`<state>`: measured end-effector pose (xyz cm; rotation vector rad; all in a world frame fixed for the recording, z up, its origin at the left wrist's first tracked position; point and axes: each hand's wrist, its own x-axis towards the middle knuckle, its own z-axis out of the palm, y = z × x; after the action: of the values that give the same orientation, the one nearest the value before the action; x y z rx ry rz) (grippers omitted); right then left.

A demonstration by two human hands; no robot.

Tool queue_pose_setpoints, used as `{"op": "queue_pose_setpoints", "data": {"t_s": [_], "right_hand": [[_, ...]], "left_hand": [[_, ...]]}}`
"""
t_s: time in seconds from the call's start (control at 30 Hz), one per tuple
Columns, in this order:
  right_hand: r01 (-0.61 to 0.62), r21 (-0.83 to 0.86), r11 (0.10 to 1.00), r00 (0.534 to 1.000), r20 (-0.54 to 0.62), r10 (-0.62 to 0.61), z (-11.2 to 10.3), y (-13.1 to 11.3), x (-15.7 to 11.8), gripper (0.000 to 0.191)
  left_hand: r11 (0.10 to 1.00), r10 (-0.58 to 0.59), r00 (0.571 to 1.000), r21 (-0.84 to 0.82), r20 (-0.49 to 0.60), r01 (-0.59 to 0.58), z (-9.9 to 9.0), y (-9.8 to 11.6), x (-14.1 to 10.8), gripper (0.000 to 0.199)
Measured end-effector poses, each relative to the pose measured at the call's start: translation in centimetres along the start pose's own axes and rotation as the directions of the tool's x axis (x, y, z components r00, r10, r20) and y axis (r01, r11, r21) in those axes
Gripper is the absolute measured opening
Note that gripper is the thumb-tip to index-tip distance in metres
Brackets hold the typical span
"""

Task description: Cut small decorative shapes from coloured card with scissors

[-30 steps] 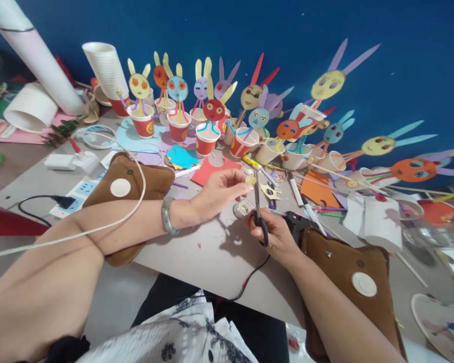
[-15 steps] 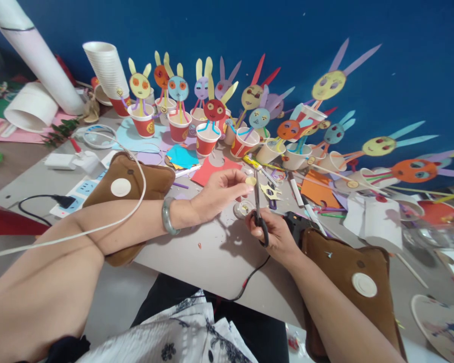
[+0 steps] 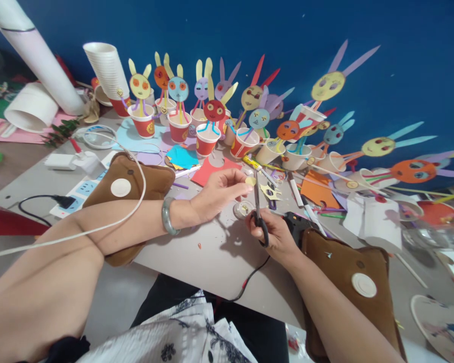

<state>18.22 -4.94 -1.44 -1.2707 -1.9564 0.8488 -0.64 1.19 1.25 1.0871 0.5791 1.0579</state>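
Observation:
Between the thumb and fingers of my left hand (image 3: pixel 223 192) is a small round piece of yellow paper (image 3: pixel 250 180). My right hand (image 3: pixel 274 234) grips black-handled scissors (image 3: pixel 263 229), their blades pointing up and away beside the paper's right edge. Whether the blades touch the paper I cannot tell. Below the paper, a small clear round container (image 3: pixel 243 209) sits on the table between my hands. Just right of the blades lies a yellow paper scrap with cut-outs (image 3: pixel 269 192). A red paper sheet (image 3: pixel 215 169) with a rounded cut lies behind my left hand.
Paper cups with rabbit-faced paper figures (image 3: pixel 214 110) line the blue wall. Brown cushions (image 3: pixel 136 179) lie under both forearms. A white cable (image 3: pixel 142 176) crosses over my left forearm. A power strip (image 3: pixel 79 194) stands at left, and markers (image 3: pixel 295 190) lie at right.
The yellow paper has turned slightly in my left fingers and shows more of its face. My hands and the scissors stay almost where they were.

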Motion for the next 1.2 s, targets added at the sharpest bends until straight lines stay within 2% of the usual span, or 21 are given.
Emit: {"op": "queue_pose_setpoints", "data": {"t_s": [0.87, 1.07, 1.2], "right_hand": [[0.028, -0.007, 1.000, 1.000, 0.006, -0.028, -0.04, 0.12, 0.05, 0.064], [0.018, 0.005, 1.000, 1.000, 0.001, -0.018, -0.07, 0.20, 0.07, 0.064], [0.023, 0.005, 1.000, 1.000, -0.002, -0.023, -0.05, 0.22, 0.06, 0.064]], "left_hand": [[1.000, -0.008, 0.999, 0.005, -0.033, 0.008, 0.05, 0.53, -0.10, 0.014], [0.995, -0.083, 0.994, -0.056, -0.066, 0.079, 0.21, 0.41, 0.06, 0.025], [0.999, -0.036, 0.999, -0.015, -0.037, 0.035, 0.12, 0.33, 0.04, 0.025]]}}
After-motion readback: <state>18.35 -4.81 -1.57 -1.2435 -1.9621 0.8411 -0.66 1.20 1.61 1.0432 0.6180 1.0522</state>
